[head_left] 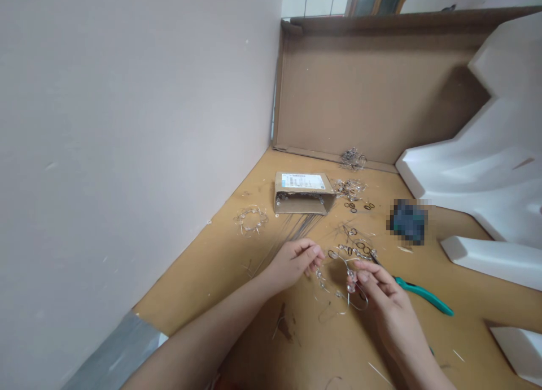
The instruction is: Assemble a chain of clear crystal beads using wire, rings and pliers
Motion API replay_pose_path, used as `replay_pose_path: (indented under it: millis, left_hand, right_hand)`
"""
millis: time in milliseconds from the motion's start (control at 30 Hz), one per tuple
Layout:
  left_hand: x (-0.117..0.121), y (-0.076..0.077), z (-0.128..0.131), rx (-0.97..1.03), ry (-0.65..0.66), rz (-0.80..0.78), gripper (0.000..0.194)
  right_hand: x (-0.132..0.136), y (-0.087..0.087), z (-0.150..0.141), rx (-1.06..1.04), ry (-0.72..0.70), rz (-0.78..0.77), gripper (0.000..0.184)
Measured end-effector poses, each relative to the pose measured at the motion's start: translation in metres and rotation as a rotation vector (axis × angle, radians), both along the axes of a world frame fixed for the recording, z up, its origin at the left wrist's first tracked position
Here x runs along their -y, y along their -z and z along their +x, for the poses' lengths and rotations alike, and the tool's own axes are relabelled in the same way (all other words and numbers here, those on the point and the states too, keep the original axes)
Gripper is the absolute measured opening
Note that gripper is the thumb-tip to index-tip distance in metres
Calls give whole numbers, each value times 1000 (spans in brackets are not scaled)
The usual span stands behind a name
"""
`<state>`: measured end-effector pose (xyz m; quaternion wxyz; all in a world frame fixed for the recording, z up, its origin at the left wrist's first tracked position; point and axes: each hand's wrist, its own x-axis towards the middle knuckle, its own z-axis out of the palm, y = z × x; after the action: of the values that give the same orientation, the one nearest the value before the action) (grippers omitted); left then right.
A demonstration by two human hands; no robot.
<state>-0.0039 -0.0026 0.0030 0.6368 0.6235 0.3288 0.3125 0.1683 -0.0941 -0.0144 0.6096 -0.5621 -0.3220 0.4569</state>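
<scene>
From my remote seat I see my right hand (387,294) with thumb and forefinger nearly closed, pinching a thin beaded wire (351,287) with clear beads, which hangs in a loose loop under its fingertips. My left hand (298,260) is half curled, thumb drawn close to the forefinger; beads dangle just below those fingertips, yet I cannot tell whether it grips them. Just beyond my right hand lie dark rings (366,248) among more beads, and to its right are green-handled pliers (425,297). Ahead of my left hand, straight wires (302,226) run toward an open cardboard box (301,182) with a white label on top; farther left sits a beaded wire ring (251,228). Beyond both hands, near that box, are two tangled beaded heaps, in front of an upright cardboard panel (359,91). Well to the right of my right hand stand white foam pieces (491,257), with a blurred dark object (409,222) nearer, all on a tan tabletop (326,356).
</scene>
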Motion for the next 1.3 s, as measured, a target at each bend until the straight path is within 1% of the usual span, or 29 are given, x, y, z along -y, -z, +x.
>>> replay_pose_path:
  millis: [200,300,400,467,567,733,900,1133,1200,1300]
  left_hand:
    - [-4,-3,1,75,-10,-108,37]
    - [-4,-3,1,82,-22,-132,38]
    - [-3,-3,0,84,-18,-125,38]
    - [-3,-3,0,88,-21,-114,37]
    - [-2,-3,0,93,-35,-96,36]
    - [-4,-1,0,84,-37,-84,36]
    - [-4,2,0,84,-33,-75,35]
    - [-4,1,0,83,-37,-82,38]
    - [-4,1,0,83,-36,-85,39]
    - [-4,1,0,82,-32,-84,38]
  right_hand:
    - [0,-1,-1,-23,-7,5,29]
    - [0,-2,-2,-27,-12,3,28]
    - [1,-2,-2,-30,-12,5,29]
    - [2,-2,-2,-20,11,2,33]
    - [3,0,-1,51,44,1,39]
    - [5,1,-3,206,49,-6,36]
    - [4,1,-5,226,38,-35,36]
    - [7,13,0,252,-16,-8,25]
    - [7,14,1,263,-11,-12,24]
    - [7,11,0,265,4,-34,29]
